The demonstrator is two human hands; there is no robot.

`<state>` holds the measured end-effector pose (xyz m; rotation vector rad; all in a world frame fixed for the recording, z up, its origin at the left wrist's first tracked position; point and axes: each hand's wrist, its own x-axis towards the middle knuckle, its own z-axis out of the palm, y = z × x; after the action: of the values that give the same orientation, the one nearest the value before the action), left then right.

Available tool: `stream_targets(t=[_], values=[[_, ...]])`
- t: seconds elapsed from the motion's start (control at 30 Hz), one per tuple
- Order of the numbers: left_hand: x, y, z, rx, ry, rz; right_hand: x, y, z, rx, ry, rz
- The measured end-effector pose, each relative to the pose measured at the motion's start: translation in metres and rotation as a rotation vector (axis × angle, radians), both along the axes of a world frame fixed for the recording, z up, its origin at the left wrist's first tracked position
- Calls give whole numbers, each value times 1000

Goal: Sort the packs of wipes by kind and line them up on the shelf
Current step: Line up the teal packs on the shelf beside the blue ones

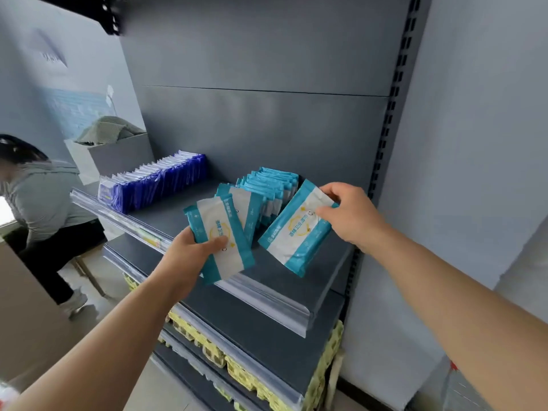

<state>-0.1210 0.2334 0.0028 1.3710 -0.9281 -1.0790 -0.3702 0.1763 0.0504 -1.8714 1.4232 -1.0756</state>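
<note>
On the dark grey shelf [166, 215] a row of dark blue wipe packs [157, 185] stands on edge at the left. To its right stands a row of teal-and-white packs [271, 185]. My left hand [189, 256] grips a teal-and-white pack [221, 235] at the shelf's front edge, with another such pack [246, 212] right behind it. My right hand [350, 215] pinches the top of a third teal pack [296, 229], tilted, its lower end on or just above the shelf beside the teal row.
A clear price rail [267, 301] runs along the shelf's front edge. Lower shelves hold yellow egg trays [237, 366]. A seated person in grey [44, 203] is at the far left beside a grey box [118, 155]. A slotted upright [385, 137] bounds the shelf's right side.
</note>
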Motion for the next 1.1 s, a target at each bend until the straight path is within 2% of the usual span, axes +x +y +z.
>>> stream_targets(t=[0.2,0.33,0.43,0.53,0.7,0.97,1.1], values=[[41,-54,-5,31,-37,-80,34,-59,-24,168,126,-8],[57,-82,-12,57,33,-124,42,-87,-40,277,304,-23],[63,-97,-14,52,89,-182,50,-95,-40,171,427,-11],[67,-110,-15,27,157,-230,71,-94,-29,73,222,72],[73,-129,-10,-11,222,-352,122,-92,-22,307,-106,190],[127,-161,-9,-68,198,-311,138,-85,-17,318,-182,-49],[149,-171,-15,-29,108,-399,143,-70,-18,303,-219,-131]])
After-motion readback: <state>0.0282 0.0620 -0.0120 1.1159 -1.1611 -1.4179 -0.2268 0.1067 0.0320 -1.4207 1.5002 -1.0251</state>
